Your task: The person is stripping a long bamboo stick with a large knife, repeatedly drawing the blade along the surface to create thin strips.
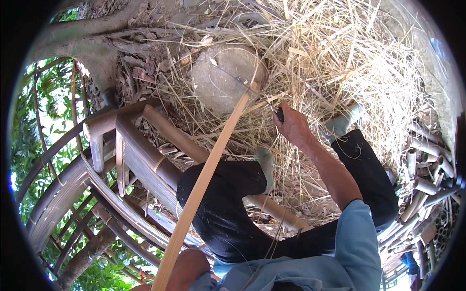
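Blue shirt cloth (pixel 359 233) spreads along the lower edge. Past the black trousers (pixel 218 233), a long pale strip (pixel 206 174) reaches over the round stone (pixel 211 92); it should be light, springy, prone to splintering, best held by its flat faces. The right hand (pixel 293 125) grips a knife (pixel 280 115) by its dark handle; the left hand is out of view.

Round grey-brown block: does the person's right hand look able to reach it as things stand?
Likely yes: the round grey-brown block lies close, past loose yellow straw, though the right hand holds a thin black-handled tool.
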A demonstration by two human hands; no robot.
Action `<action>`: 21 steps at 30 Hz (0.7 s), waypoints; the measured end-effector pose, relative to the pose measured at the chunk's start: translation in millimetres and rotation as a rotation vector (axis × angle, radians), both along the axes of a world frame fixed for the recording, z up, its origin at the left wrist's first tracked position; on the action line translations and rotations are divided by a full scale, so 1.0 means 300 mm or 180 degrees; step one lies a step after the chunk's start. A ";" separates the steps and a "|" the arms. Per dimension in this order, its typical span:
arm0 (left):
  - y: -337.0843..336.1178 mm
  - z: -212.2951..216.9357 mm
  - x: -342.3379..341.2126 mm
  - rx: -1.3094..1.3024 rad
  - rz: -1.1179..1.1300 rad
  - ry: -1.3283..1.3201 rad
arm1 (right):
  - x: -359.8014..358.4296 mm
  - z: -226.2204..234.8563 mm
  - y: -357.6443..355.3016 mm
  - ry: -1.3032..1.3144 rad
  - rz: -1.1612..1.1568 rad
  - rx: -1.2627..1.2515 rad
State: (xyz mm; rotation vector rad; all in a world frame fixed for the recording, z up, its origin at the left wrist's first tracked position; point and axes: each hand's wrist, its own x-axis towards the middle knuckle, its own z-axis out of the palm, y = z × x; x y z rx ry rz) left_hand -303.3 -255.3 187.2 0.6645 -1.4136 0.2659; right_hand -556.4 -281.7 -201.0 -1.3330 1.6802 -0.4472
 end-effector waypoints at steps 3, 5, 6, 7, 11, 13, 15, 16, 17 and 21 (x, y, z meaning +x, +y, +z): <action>-0.044 -0.012 -0.073 0.0491 -0.0825 -0.0133 | 0.035 0.052 0.003 -0.0068 0.0155 -0.0102; -0.054 -0.029 -0.068 0.0503 -0.0803 0.0108 | 0.078 0.117 0.011 -0.0278 0.0172 -0.0127; -0.055 -0.034 -0.067 0.0515 -0.0821 0.0173 | 0.099 0.138 0.015 -0.0433 0.0314 -0.1125; -0.060 -0.035 -0.063 0.0529 -0.0848 0.0212 | 0.110 0.144 0.014 -0.0580 0.0451 -0.2128; -0.098 -0.055 -0.089 0.0604 -0.1016 0.0358 | 0.011 -0.126 -0.090 0.0481 -0.0056 -0.0257; -0.093 -0.038 -0.066 0.0655 -0.0965 0.0348 | 0.071 0.007 -0.031 0.0042 0.0213 0.0505; -0.078 -0.050 -0.053 0.0598 -0.0913 0.0373 | 0.096 0.016 -0.015 -0.0446 0.0691 -0.0716; -0.081 -0.043 -0.052 0.0621 -0.0956 0.0421 | 0.091 -0.059 0.002 -0.0126 0.0649 -0.1300; -0.075 -0.027 -0.047 0.0675 -0.0958 0.0417 | 0.068 -0.117 -0.066 0.0049 0.0459 0.0067; -0.094 -0.059 -0.048 0.0637 -0.1009 0.0458 | 0.062 -0.226 -0.041 0.0211 -0.0248 -0.0798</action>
